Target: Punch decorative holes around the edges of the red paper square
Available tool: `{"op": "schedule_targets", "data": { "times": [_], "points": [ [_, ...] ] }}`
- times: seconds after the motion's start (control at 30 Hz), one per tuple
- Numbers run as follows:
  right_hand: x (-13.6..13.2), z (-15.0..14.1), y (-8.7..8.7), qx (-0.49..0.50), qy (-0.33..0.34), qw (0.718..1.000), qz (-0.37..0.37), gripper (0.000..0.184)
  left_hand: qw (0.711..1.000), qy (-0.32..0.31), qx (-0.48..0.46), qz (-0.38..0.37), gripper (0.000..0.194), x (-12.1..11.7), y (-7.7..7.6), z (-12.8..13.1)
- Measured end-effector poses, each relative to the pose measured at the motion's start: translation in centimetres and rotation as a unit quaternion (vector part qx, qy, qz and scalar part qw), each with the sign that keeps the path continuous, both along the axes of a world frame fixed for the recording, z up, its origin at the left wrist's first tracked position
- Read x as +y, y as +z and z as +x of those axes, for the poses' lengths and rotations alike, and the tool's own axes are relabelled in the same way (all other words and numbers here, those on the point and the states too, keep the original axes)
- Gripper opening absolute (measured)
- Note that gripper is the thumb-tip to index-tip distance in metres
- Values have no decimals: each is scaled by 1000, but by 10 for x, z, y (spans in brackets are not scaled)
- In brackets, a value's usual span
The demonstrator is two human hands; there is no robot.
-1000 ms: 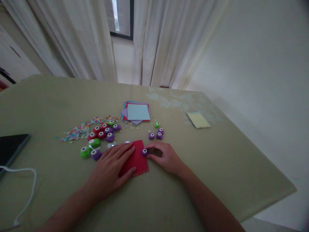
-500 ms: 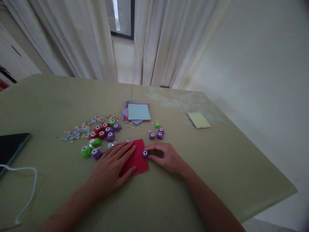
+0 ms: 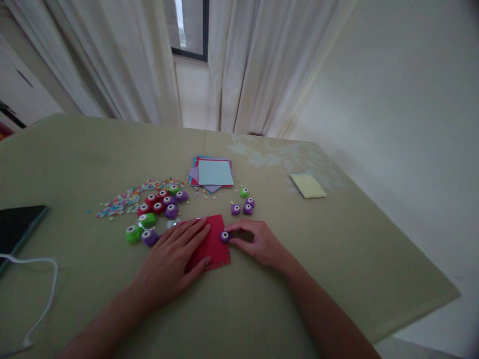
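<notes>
My left hand [image 3: 174, 257] lies flat on a red paper card [image 3: 215, 239], fingers stretched out, covering the card's left part. Small punched holes run along the card's near and right edges. Between the thumb and fingers of my right hand [image 3: 258, 242] is a small purple craft punch [image 3: 225, 237] with a white, star-marked top. That punch sits at the card's right edge; whether its slot is around the paper I cannot tell. Just beyond stand several small punches, among them a purple one [image 3: 235, 209] and a green one [image 3: 244, 192].
Left of the card are larger red, green and purple punches [image 3: 171, 211]. Behind them spreads colourful confetti [image 3: 129, 199]. A stack of coloured cards [image 3: 216, 172] lies further back, with a pale yellow card [image 3: 308, 185] to the right. A dark tablet [image 3: 18, 227] and white cable [image 3: 52, 294] lie left.
The purple punch has shifted very slightly toward me along the card's right edge, my right hand still gripping it. My left hand stays on the card.
</notes>
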State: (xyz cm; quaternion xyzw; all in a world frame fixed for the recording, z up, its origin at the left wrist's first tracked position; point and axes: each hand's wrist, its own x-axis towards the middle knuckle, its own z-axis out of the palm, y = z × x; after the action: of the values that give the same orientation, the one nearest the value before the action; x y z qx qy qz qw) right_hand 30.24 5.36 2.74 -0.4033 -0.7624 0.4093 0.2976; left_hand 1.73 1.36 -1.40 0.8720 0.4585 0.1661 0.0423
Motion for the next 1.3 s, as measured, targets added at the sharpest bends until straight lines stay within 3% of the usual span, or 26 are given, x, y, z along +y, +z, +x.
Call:
{"op": "schedule_targets", "data": {
  "times": [0.37, 0.53, 0.8, 0.97, 1.17, 1.3],
  "points": [
    [-1, 1, 2, 8, -3, 1000, -28, 25, 1000, 1, 0, -2, 69, 0, 1, 1],
    [11, 1, 1, 5, -85, 988, -128, 30, 1000, 1, -12, 5, 66, 0, 3, 1],
    [40, -11, 17, -105, -8, 962, -251, 37, 1000, -5, -29, -1, 66, 3, 3, 4],
    [46, -17, 27, -158, 2, 952, -262, 38, 999, -7, -50, 1, 65, 3, 1, 5],
    [52, -23, 37, -291, -1, 936, -200, 43, 998, -1, -62, -4, 63, 3, 3, 7],
    [57, -28, 40, -335, 0, 920, -204, 51, 998, 4, -56, -10, 62, 3, 6, 9]
  ]
}}
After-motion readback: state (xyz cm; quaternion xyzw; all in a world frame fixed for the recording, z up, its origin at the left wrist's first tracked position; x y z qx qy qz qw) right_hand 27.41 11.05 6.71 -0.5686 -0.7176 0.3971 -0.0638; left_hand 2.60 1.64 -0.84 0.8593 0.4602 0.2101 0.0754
